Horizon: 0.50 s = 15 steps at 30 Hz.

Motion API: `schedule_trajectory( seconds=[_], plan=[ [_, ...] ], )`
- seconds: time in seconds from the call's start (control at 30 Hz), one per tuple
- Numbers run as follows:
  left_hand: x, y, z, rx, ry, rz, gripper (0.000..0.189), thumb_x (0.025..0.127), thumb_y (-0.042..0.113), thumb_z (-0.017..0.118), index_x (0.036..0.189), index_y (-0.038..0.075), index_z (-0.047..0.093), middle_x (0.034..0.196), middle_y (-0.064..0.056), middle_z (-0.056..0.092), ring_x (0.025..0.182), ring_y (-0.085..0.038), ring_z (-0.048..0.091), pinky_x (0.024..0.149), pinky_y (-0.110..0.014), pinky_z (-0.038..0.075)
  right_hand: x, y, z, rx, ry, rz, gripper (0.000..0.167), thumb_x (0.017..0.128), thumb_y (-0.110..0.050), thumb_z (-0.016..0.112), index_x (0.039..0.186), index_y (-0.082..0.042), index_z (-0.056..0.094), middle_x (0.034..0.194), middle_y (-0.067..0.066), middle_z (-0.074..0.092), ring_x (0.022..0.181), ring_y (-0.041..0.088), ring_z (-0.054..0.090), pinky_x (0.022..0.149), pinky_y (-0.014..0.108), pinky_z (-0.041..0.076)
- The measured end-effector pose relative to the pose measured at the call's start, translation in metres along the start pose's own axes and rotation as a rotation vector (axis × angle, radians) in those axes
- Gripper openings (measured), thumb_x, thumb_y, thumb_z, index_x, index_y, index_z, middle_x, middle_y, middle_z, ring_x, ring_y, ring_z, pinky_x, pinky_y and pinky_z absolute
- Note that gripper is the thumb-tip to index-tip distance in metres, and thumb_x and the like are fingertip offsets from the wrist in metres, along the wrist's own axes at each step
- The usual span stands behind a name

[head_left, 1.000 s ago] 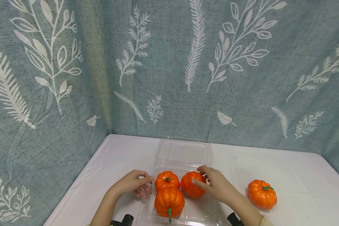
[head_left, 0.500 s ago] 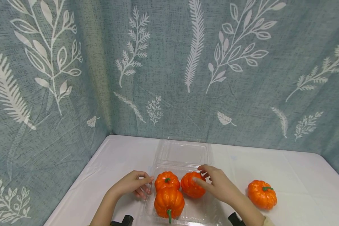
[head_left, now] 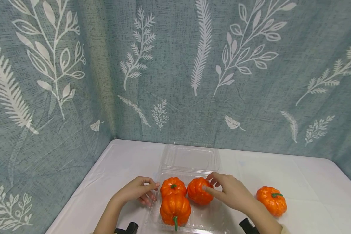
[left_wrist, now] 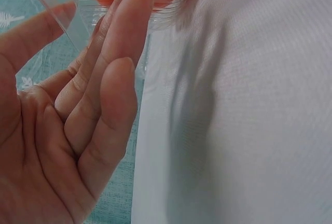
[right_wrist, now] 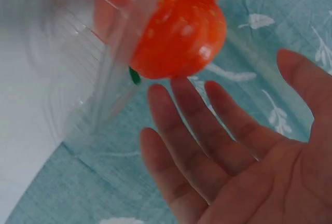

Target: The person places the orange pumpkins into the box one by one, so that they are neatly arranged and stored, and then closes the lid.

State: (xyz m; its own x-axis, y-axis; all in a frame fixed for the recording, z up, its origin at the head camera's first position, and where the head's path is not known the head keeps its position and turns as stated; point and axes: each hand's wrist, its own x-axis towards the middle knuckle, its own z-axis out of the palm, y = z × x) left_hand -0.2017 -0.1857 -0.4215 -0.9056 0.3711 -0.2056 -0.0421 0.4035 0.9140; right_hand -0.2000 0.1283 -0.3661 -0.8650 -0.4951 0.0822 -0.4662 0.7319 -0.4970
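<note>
A clear plastic clamshell box [head_left: 203, 221] stands with its lid folded back, holding three small orange pumpkins. One pumpkin [head_left: 173, 187] sits at the back left, another [head_left: 175, 209] in front of it with its green stem toward me, and a third [head_left: 199, 191] at the right. My left hand [head_left: 138, 190] rests against the box's left side; the left wrist view shows its fingers [left_wrist: 127, 27] fairly straight by the plastic wall. My right hand [head_left: 231, 191] hovers beside the right pumpkin, fingers spread and relaxed, gripping nothing in the right wrist view.
A further orange pumpkin [head_left: 271, 201] lies on the white tablecloth [head_left: 310, 182] to the right of the box, near my right forearm. The box lid [head_left: 190, 157] lies flat toward the back edge. A blue-green leaf-patterned curtain [head_left: 175, 81] hangs behind and at the left.
My right hand has drawn slightly right, away from the right pumpkin in the box. The left hand and the pumpkins have stayed in place.
</note>
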Motion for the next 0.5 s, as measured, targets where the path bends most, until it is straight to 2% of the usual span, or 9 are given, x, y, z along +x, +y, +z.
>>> schedule_trajectory(
  seconds=[0.17,0.37,0.5],
  plan=[
    [0.001,0.000,0.000,-0.001,-0.001,0.000,0.036,0.094,0.032,0.051,0.091,-0.003,0.062,0.072,-0.010,0.069,0.049,-0.013,0.061,0.049,-0.027,0.050,-0.006,-0.001,-0.003,-0.026,-0.029,-0.014,0.037,0.085,-0.046,0.061,0.102,-0.013,0.063,0.091,-0.004,0.065,0.083,0.017,0.060,0.066,0.031,0.049],
    [0.001,0.000,0.000,-0.006,-0.004,-0.001,0.036,0.094,0.032,0.052,0.092,-0.003,0.062,0.072,-0.011,0.069,0.049,-0.013,0.061,0.049,-0.027,0.050,-0.012,-0.003,-0.005,-0.045,-0.021,-0.016,0.033,0.085,-0.047,0.060,0.099,-0.017,0.063,0.094,-0.006,0.065,0.084,0.015,0.059,0.067,0.030,0.048],
    [0.001,0.001,0.000,-0.004,-0.006,-0.003,0.036,0.093,0.031,0.052,0.093,-0.003,0.063,0.073,-0.010,0.069,0.050,-0.012,0.061,0.050,-0.027,0.050,-0.014,-0.005,-0.007,-0.040,-0.023,-0.001,0.036,0.084,-0.049,0.060,0.100,-0.017,0.063,0.097,-0.005,0.065,0.086,0.015,0.059,0.067,0.031,0.048]
  ],
)
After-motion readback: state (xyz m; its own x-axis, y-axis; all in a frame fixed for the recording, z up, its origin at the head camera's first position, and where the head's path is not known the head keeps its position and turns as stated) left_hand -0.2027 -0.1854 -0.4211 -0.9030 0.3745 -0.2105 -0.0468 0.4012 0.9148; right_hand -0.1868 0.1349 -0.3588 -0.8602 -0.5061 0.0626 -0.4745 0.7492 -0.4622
